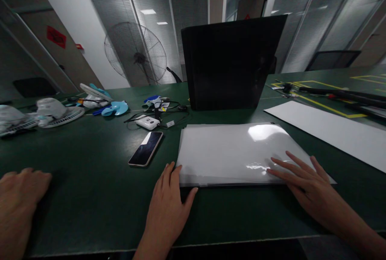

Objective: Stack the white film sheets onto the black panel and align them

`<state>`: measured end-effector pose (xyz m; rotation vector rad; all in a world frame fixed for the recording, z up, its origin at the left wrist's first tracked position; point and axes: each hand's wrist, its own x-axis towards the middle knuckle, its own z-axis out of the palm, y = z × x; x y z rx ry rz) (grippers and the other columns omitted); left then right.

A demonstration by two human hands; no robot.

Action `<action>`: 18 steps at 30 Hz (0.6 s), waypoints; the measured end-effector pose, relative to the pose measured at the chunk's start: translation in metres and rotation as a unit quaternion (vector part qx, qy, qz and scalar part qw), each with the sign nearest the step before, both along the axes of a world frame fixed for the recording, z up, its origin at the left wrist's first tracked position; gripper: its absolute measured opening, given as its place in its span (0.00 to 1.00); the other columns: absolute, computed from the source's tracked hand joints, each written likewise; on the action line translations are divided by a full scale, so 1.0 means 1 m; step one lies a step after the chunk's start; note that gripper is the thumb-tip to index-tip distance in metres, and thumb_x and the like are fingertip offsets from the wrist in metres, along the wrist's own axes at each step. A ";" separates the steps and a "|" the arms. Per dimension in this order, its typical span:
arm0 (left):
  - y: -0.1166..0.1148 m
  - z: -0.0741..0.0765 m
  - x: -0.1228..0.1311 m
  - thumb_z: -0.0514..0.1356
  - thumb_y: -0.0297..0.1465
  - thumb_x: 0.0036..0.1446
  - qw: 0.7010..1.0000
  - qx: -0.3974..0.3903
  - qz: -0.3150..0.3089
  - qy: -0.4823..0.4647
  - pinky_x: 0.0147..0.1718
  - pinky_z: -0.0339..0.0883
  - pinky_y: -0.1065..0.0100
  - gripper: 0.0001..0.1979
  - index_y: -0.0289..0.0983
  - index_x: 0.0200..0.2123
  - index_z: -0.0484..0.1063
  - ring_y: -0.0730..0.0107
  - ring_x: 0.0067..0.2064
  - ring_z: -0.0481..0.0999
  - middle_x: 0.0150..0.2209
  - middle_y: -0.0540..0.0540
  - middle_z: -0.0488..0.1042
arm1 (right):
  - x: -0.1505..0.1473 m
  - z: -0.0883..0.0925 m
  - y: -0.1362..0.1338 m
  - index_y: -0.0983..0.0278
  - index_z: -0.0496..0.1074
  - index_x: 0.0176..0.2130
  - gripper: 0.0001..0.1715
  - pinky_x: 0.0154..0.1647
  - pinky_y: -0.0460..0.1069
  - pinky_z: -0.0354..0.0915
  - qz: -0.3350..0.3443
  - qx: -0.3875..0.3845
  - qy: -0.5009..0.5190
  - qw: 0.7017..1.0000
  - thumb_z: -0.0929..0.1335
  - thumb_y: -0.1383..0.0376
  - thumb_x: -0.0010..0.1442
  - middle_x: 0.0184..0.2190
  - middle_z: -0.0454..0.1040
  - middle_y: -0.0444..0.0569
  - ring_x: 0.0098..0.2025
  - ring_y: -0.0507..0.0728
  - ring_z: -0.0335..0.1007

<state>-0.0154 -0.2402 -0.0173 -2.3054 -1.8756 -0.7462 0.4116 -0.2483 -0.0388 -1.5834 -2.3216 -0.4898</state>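
Note:
A stack of glossy white sheets (pixel 223 155) lies flat on the green table in front of me, with light glaring off its top surface. At its near left corner is my left hand (pixel 167 203), fingers stretched along the left edge and the thumb apart by the front edge. Spread across the right part of the top sheet, the fingers of my right hand (pixel 307 183) rest on the glossy surface. Neither hand is gripping anything. A smartphone (pixel 146 149) lies face up to the left of the stack.
Behind the stack stands a large black panel (pixel 229 67). A long white board (pixel 331 131) lies at right, near black rods (pixel 346 95). Cables surround a white device (pixel 147 122); blue fan blades (pixel 116 108) sit farther left. Another person's hand (pixel 22 195) rests at far left.

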 end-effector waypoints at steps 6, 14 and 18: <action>0.003 0.001 0.000 0.57 0.47 0.66 0.999 -0.037 -0.009 0.027 0.64 0.64 0.41 0.32 0.37 0.66 0.60 0.42 0.69 0.63 0.68 0.33 0.63 | -0.005 0.007 -0.003 0.40 0.69 0.62 0.25 0.71 0.77 0.40 0.003 -0.021 0.027 0.999 0.60 0.57 0.69 0.67 0.61 0.36 0.73 0.66 0.46; 0.003 0.001 0.000 0.56 0.49 0.66 0.997 -0.056 -0.008 0.049 0.65 0.62 0.39 0.31 0.38 0.66 0.63 0.41 0.70 0.62 0.69 0.33 0.62 | -0.003 0.014 -0.006 0.39 0.66 0.63 0.28 0.71 0.77 0.42 0.031 -0.062 0.036 0.997 0.59 0.59 0.67 0.70 0.55 0.35 0.74 0.65 0.43; 0.004 0.001 -0.001 0.55 0.48 0.67 0.997 -0.068 -0.019 0.045 0.66 0.59 0.40 0.32 0.37 0.67 0.62 0.44 0.71 0.59 0.70 0.34 0.61 | -0.004 0.010 -0.008 0.42 0.65 0.65 0.29 0.71 0.76 0.42 -0.021 -0.044 0.044 0.998 0.57 0.55 0.69 0.71 0.52 0.37 0.75 0.65 0.42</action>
